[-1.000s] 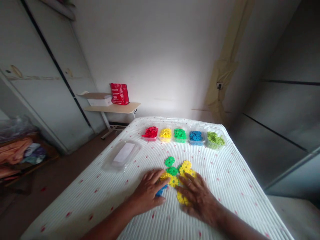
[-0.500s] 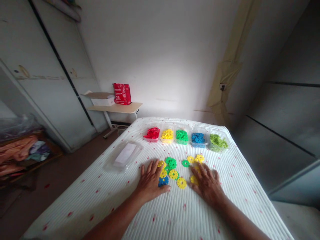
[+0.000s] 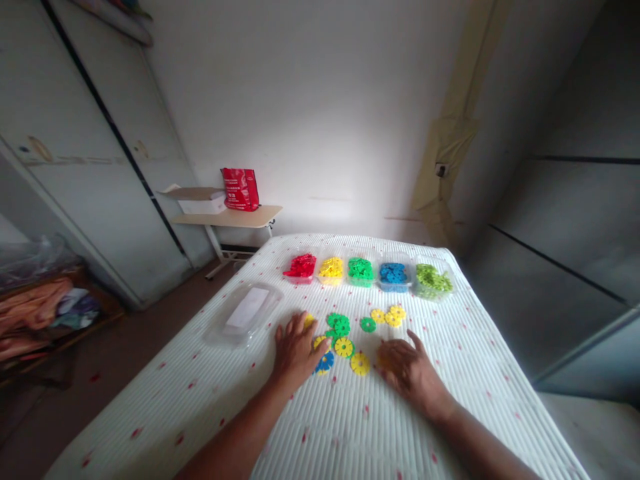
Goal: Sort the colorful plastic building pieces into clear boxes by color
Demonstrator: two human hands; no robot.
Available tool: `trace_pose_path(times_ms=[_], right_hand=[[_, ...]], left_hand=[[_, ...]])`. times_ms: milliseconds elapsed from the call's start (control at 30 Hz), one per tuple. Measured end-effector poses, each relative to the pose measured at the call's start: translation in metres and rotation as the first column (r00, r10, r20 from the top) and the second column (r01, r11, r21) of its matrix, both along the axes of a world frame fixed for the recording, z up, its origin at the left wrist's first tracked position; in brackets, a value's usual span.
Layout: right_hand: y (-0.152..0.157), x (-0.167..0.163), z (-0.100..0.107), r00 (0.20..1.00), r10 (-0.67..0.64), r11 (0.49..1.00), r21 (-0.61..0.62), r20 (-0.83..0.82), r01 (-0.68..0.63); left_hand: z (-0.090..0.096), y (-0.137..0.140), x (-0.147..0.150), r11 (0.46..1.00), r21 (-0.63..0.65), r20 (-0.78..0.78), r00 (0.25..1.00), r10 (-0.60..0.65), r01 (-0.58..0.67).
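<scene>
My left hand (image 3: 296,348) lies on the tabletop with its fingers spread, the fingertips on a yellow notched disc (image 3: 309,321). Near its thumb are a blue disc (image 3: 325,362) and a partly covered yellow disc. To its right lie a small cluster of green discs (image 3: 341,325), a yellow disc (image 3: 344,347) overlapping a green one, and a separate yellow disc (image 3: 360,364). My right hand (image 3: 407,373) rests palm down, blurred, its little finger sticking out. Its other fingers bend over a hardly visible yellowish patch. Beyond it are a green disc (image 3: 368,325) and several yellow discs (image 3: 395,316).
Along the far side stand clear tubs of red (image 3: 302,267), yellow (image 3: 331,269), green (image 3: 361,271), blue (image 3: 393,275) and light green pieces (image 3: 433,280). A clear plastic lid (image 3: 270,300) with a white paper lies left. Behind, a small table (image 3: 250,217) bears a red bag (image 3: 241,189).
My left hand has shifted slightly left, taking a yellow disc away from the green cluster. My right hand's fingers have bunched inward, and the yellow discs beneath it are now mostly covered.
</scene>
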State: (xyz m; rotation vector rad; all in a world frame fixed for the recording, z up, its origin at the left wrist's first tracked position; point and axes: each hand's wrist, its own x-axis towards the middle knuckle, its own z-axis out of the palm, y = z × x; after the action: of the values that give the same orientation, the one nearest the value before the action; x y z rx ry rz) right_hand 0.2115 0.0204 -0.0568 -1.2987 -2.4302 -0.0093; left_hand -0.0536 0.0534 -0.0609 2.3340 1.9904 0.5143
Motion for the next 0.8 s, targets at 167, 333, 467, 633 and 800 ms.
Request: trace_pose_path(times_ms=[167,333,467,633,800], right_hand=[[0.014,-0.004,0.006,0.995,-0.087,0.995,0.054,-0.048,0.089],[0.041,-0.018,0.021,0.993,-0.099,0.991,-0.086,0.057,0.104],[0.064,-0.036,0.025,0.972,-0.128,0.953,-0.248,0.197,0.175],[0.078,-0.043,0.025,0.962,-0.105,0.943,-0.282,0.252,0.176],[0.075,-0.04,0.034,0.945,-0.154,0.949,-0.223,0.289,0.222]], left_hand=[[-0.009,0.005,-0.005,0.993,0.078,0.047,0.995,-0.091,0.087],[-0.014,0.011,-0.008,0.99,0.085,0.046,0.992,-0.12,0.116],[-0.016,0.01,-0.008,0.99,0.018,-0.005,0.99,-0.142,0.142],[-0.017,0.015,-0.015,0.98,-0.014,0.033,0.98,-0.198,0.198],[-0.016,0.031,-0.028,0.96,0.076,0.294,0.913,-0.281,0.271]])
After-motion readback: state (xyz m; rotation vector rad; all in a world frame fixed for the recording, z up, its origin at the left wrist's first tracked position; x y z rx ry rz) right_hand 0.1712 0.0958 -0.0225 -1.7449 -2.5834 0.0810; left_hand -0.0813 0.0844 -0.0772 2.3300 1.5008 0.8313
